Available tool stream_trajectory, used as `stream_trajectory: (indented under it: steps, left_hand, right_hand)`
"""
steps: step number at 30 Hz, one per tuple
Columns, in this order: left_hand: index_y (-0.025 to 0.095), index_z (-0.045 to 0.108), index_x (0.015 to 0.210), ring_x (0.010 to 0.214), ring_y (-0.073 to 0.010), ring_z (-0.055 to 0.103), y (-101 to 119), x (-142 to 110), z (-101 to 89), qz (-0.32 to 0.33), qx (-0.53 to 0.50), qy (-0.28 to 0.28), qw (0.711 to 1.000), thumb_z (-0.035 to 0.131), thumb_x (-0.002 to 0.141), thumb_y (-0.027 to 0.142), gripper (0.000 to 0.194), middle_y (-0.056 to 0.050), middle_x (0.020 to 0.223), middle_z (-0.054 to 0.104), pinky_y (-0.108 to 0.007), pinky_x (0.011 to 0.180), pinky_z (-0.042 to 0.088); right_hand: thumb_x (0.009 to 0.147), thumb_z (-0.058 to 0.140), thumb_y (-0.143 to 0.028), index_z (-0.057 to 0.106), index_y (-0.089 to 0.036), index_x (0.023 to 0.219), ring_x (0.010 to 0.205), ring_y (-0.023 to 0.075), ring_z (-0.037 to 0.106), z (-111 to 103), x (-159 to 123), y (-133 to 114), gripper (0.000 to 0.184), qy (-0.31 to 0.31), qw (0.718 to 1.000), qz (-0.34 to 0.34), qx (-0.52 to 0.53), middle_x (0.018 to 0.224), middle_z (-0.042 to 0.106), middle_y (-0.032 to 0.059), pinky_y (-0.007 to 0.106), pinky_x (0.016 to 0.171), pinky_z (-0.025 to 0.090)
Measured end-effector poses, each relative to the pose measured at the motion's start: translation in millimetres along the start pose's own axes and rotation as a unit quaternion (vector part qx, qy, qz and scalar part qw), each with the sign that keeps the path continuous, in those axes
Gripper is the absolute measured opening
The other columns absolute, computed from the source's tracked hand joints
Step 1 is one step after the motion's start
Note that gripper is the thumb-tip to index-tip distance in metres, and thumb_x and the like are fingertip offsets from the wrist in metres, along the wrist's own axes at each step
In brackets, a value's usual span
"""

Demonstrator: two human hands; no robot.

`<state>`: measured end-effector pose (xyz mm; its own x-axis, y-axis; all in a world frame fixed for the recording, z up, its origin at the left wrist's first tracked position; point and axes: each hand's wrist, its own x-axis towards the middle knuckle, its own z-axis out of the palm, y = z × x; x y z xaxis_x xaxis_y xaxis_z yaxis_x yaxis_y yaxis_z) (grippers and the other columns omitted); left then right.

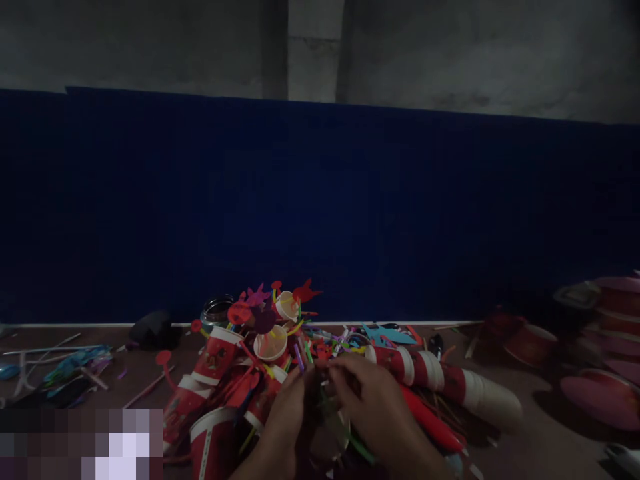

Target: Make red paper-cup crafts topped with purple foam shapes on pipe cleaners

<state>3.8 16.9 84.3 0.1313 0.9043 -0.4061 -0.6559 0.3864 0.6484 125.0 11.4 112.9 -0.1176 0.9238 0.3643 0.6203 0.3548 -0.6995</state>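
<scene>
My left hand (284, 410) and my right hand (373, 397) come together low in the middle, both with fingers closed in a pinch. What they pinch is small and too dark to name. A green strip (361, 448) runs beneath my right hand, beside a pale, rounded shape that I cannot make out. Close to my left hand lie red-and-white paper cups (217, 357), several of them with coloured strips and cut-outs attached. A purple strip (299, 357) shows just above the left fingers. Beyond my right hand, a stack of nested paper cups (435, 373) lies on its side.
A blue panel (320, 213) stands behind the table (530, 447). A dark-rimmed jar (219, 309) sits behind the cups. Blue cut-outs (390, 335) and a long red object (433, 420) lie right of centre. Coloured scraps (75, 365) litter the left; blurred red-and-pink items (600, 397) are far right.
</scene>
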Motion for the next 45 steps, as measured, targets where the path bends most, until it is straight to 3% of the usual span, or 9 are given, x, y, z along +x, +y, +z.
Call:
stream_trajectory:
  steps: [2, 8, 12, 15, 22, 28, 36, 40, 45]
  left_hand:
    - [0.014, 0.060, 0.092, 0.062, -0.0200, 0.068, -0.5, -2.7, 2.3, -0.022, 0.014, -0.042, 0.999, 0.064, 0.076, 0.020, 0.018, -0.004, 0.060, 0.069, -0.029, 0.062, 0.050]
    - [0.012, 0.058, 0.092, 0.060, -0.0218, 0.068, -4.1, -11.1, 4.1, -0.061, 0.096, -0.181, 0.977, 0.071, 0.068, 0.039, 0.038, -0.007, 0.064, 0.070, -0.029, 0.058, 0.050]
    - [0.011, 0.058, 0.096, 0.062, -0.0220, 0.069, -0.1, -15.5, 6.5, -0.074, 0.124, -0.214, 0.966, 0.069, 0.069, 0.042, 0.042, -0.008, 0.066, 0.070, -0.030, 0.062, 0.050]
    - [0.011, 0.058, 0.097, 0.062, -0.0226, 0.069, 2.4, -16.2, 6.3, -0.084, 0.115, -0.233, 0.962, 0.070, 0.068, 0.040, 0.043, -0.008, 0.066, 0.070, -0.032, 0.064, 0.050]
    - [0.013, 0.056, 0.103, 0.066, -0.0235, 0.069, -0.4, -8.3, 0.9, -0.090, 0.070, -0.209, 0.971, 0.070, 0.070, 0.038, 0.044, -0.009, 0.074, 0.070, -0.032, 0.063, 0.050]
    - [0.013, 0.057, 0.094, 0.063, -0.0219, 0.069, 1.2, -11.3, 1.2, -0.096, 0.087, -0.230, 0.965, 0.069, 0.070, 0.037, 0.036, -0.009, 0.075, 0.069, -0.031, 0.063, 0.050]
    - [0.012, 0.055, 0.091, 0.051, -0.0179, 0.065, 4.1, -14.8, -0.3, -0.112, 0.134, -0.230, 0.957, 0.064, 0.075, 0.038, 0.031, -0.008, 0.066, 0.068, -0.025, 0.050, 0.044]
    - [0.014, 0.055, 0.098, 0.049, -0.0153, 0.062, 0.4, -11.3, 0.4, -0.080, 0.115, -0.204, 0.969, 0.067, 0.073, 0.038, 0.036, -0.005, 0.070, 0.068, -0.024, 0.049, 0.043]
    - [0.014, 0.056, 0.087, 0.040, -0.0102, 0.054, -3.2, -4.9, -1.3, -0.034, 0.150, -0.191, 0.969, 0.068, 0.069, 0.047, 0.039, 0.002, 0.051, 0.059, -0.020, 0.043, 0.038]
  right_hand:
    - [0.084, 0.046, -0.034, 0.067, -0.021, 0.086, 0.078, 0.0191, 0.062, -3.5, 8.7, 7.6, 0.024, 0.028, 0.997, 0.027, 0.070, 0.086, 0.067, 0.0056, 0.028, 0.067, 0.046]
    - [0.073, 0.058, -0.053, 0.053, -0.016, 0.047, 0.047, 0.0082, 0.042, 1.0, 22.7, 23.8, 0.046, -0.137, 0.949, 0.108, 0.262, 0.054, 0.047, -0.0030, 0.020, 0.044, 0.032]
    - [0.069, 0.062, -0.056, 0.059, -0.015, 0.057, 0.040, 0.0049, 0.032, 0.4, 20.5, 18.9, 0.043, -0.137, 0.909, 0.188, 0.347, 0.047, 0.043, -0.0057, 0.019, 0.039, 0.025]
    - [0.064, 0.067, -0.054, 0.059, -0.014, 0.058, 0.037, 0.0029, 0.028, -1.5, 19.4, 13.8, 0.042, -0.127, 0.896, 0.201, 0.376, 0.043, 0.041, -0.0074, 0.018, 0.037, 0.020]
    - [0.061, 0.071, -0.050, 0.060, -0.014, 0.056, 0.037, 0.0023, 0.029, 3.0, 17.3, 18.1, 0.039, -0.126, 0.882, 0.213, 0.400, 0.045, 0.044, -0.0066, 0.018, 0.035, 0.017]
    - [0.065, 0.069, -0.049, 0.061, -0.014, 0.054, 0.039, 0.0040, 0.032, 4.6, 17.1, 15.0, 0.038, -0.114, 0.904, 0.180, 0.371, 0.048, 0.046, -0.0050, 0.019, 0.036, 0.019]
    - [0.065, 0.069, -0.048, 0.058, -0.013, 0.050, 0.034, 0.0022, 0.023, 6.6, 16.5, 18.5, 0.040, -0.128, 0.905, 0.167, 0.369, 0.038, 0.036, -0.0087, 0.019, 0.035, 0.013]
    - [0.064, 0.070, -0.047, 0.062, -0.013, 0.054, 0.035, 0.0037, 0.033, 7.8, 15.3, 15.7, 0.036, -0.095, 0.903, 0.177, 0.379, 0.045, 0.046, -0.0052, 0.019, 0.035, 0.021]
    - [0.063, 0.071, -0.045, 0.066, -0.014, 0.060, 0.037, 0.0051, 0.037, 8.4, 15.9, 13.1, 0.031, -0.085, 0.905, 0.175, 0.379, 0.046, 0.049, -0.0051, 0.019, 0.037, 0.028]
